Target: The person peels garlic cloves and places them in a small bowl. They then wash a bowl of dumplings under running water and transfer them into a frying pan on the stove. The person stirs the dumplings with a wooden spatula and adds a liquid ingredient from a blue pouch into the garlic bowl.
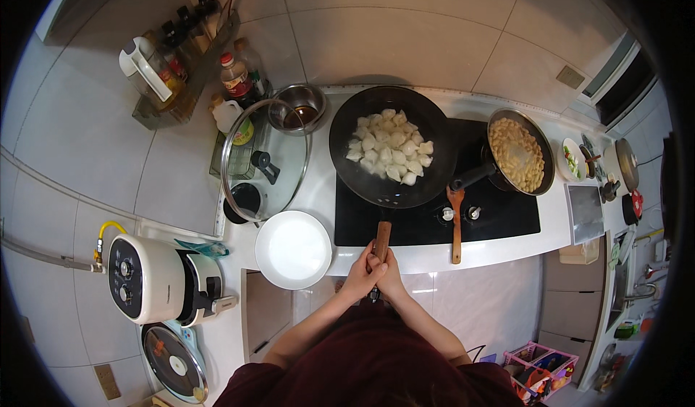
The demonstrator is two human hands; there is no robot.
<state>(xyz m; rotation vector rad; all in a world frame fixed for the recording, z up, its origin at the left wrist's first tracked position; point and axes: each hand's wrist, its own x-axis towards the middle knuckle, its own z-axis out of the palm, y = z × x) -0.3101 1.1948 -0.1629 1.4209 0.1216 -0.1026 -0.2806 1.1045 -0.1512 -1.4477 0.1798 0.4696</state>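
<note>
My left hand [362,276] and my right hand [390,274] are clasped together, one against the other, at the lower end of the wooden handle [383,236] of a black wok. Whether either one truly grips the handle is hard to tell. The wok [347,173] sits on the black cooktop [358,234] and holds a heap of pale dumplings [391,143]. To its right stands a frying pan [548,157] full of peanuts or beans [516,154]. A wooden spatula [456,228] lies on the cooktop's front edge, its handle end over the counter edge.
A white plate [293,249] lies left of the cooktop. Beside it a glass lid [288,162] stands tilted, with a metal bowl [298,103] of dark liquid behind. An air fryer [157,279] is at the left. A bowl of chopped vegetables [573,160] stands right of the pan.
</note>
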